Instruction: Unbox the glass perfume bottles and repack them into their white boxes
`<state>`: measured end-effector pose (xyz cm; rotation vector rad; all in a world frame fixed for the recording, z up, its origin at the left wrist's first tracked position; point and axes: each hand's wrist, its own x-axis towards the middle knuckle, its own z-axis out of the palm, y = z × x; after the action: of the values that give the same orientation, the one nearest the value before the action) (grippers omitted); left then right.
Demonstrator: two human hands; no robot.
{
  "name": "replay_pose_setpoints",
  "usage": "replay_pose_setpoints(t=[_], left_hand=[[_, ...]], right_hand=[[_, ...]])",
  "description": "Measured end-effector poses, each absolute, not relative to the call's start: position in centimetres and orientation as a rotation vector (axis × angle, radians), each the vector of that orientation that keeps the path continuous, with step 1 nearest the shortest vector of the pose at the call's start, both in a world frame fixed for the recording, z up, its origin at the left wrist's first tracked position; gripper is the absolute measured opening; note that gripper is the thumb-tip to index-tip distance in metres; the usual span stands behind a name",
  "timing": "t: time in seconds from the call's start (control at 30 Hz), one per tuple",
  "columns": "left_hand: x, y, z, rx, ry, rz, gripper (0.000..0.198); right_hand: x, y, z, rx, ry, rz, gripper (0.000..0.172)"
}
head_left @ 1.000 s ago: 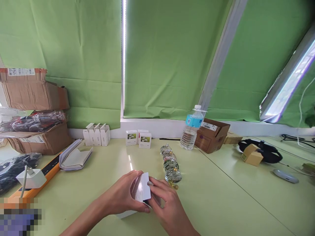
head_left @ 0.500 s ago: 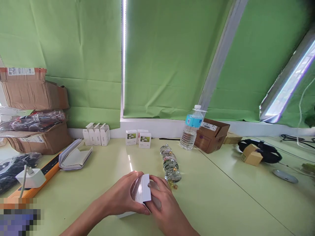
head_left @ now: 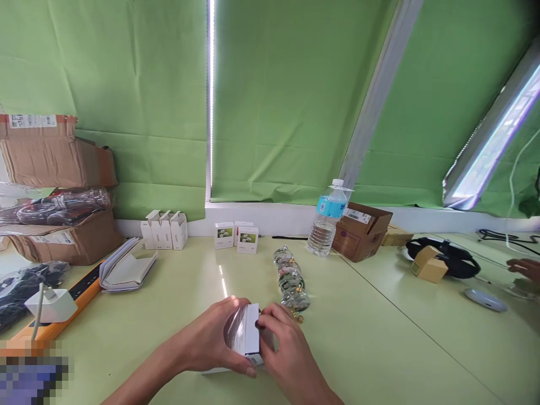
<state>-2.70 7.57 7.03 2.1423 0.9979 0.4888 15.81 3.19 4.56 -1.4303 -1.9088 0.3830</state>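
The small white carton (head_left: 252, 333) is between the person's two hands, low in the middle of my view, near this side of the table (head_left: 363, 349). Starting from the left, an orange power strip (head_left: 31, 332) carries a white charger (head_left: 53, 306), with pale folded card sleeves (head_left: 130, 271) just beside it and a row of open-topped white boxes (head_left: 166, 232) behind. The left hand (head_left: 213, 337) curves round the carton, its thumb low on the near side and its fingers over the far side. A pale edge of another white box (head_left: 215, 370) shows beneath. I'd judge the carton light, its thin card stiff along the folds but easily dented, the glossy face a little slippery; best held lightly by opposite edges, without squeezing the broad panels. The right hand (head_left: 291, 351) has its fingers bent against the carton's right edge; whether they pinch it, I cannot tell. Beyond that hand lies a row of clear-wrapped packets (head_left: 293, 284), and farther right a water bottle (head_left: 327, 219). At the far right edge, a co-worker's hand (head_left: 525, 269) shows.
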Motion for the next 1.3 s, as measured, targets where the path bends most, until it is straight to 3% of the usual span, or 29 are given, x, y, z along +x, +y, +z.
replay_pose_setpoints(t=[0.37,0.63,1.3], left_hand=[[-2.8,7.5,6.6,2.159,0.918,0.488,0.079],[-2.1,7.3,5.2,2.211,0.869,0.495,0.083],[-2.0,6.9,4.1,2.146,0.877,0.530,0.084]], right_hand=[[14.9,3.0,3.7,-1.348,-1.873,0.624,0.019],[15.1,3.6,1.3,-1.352,-1.921,0.518,0.004],[14.2,3.3,2.1,-1.034,-1.710,0.851,0.008]])
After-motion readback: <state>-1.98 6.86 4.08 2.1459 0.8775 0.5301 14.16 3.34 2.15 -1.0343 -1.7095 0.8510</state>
